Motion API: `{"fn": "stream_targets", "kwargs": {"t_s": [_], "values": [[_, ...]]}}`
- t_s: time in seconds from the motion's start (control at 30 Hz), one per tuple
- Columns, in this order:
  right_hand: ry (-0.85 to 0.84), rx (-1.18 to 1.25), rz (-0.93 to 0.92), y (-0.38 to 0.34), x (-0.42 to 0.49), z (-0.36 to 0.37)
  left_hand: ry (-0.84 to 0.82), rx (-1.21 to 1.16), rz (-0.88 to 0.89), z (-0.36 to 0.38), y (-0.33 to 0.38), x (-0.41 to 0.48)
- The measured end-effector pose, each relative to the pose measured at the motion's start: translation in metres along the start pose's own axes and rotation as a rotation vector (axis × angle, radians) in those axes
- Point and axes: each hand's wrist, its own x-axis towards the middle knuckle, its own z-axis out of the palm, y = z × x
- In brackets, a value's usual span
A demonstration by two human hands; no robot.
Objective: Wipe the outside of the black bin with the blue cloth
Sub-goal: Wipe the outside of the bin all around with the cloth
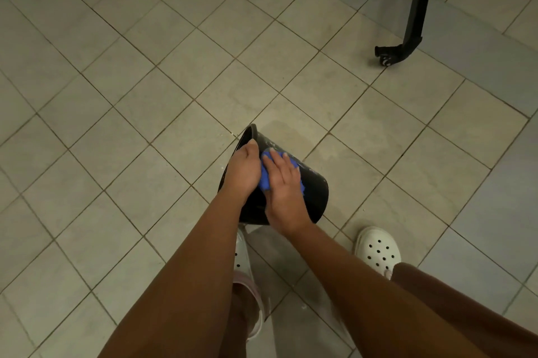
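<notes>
Head view, looking straight down: black bin point(316, 191) tipped over on its side in front of the feet, open rim toward the upper left, base toward the lower right. Impossible to say whether touching the tiled floor point(145, 81) or held clear of it. At the rim end, left hand point(244, 167) clamped on, thumb lying along the rim's edge, other fingers wrapped round the wall and mostly out of sight. Just beside, right hand point(283, 183) laid flat on the blue cloth point(265, 180), fingers extended and slightly spread, pressing the cloth against the bin's outer wall. Cloth bunched, showing on both sides of the palm. Light specks on the black wall nearer the base. Lower down, two white perforated clogs: right clog point(377, 250) in full sight near the bin's base, left clog point(243, 258) half hidden behind the left forearm. At the upper right, a black metal leg point(414, 8) ending in a small caster point(384, 57), well apart from the bin.
</notes>
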Motion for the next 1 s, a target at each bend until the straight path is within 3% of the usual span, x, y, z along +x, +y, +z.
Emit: {"fn": "stream_targets", "kwargs": {"t_s": [0.13, 0.27, 0.4, 0.6, 0.73, 0.87, 1.0], "values": [[-0.105, 0.127, 0.002, 0.009, 0.025, -0.024, -0.006, -0.005, 0.032, 0.0, -0.003, 0.0], [-0.005, 0.222, 0.221, 0.016, 0.02, -0.027, -0.032, 0.002, 0.027, 0.002, -0.001, -0.002], [0.036, 0.12, 0.142, 0.001, 0.0, -0.01, -0.049, 0.001, 0.019, -0.001, -0.001, -0.002], [-0.112, 0.101, -0.005, 0.007, 0.022, -0.02, -0.083, -0.063, -0.024, -0.005, -0.002, -0.002], [-0.055, 0.175, 0.126, 0.013, 0.024, -0.026, -0.041, -0.024, 0.002, -0.002, -0.001, -0.002], [-0.002, 0.026, 0.333, 0.017, -0.012, -0.011, -0.054, -0.026, -0.034, -0.007, 0.0, -0.002], [0.036, 0.004, 0.189, -0.001, -0.008, -0.003, -0.086, -0.014, -0.012, -0.004, 0.004, -0.002]]}}
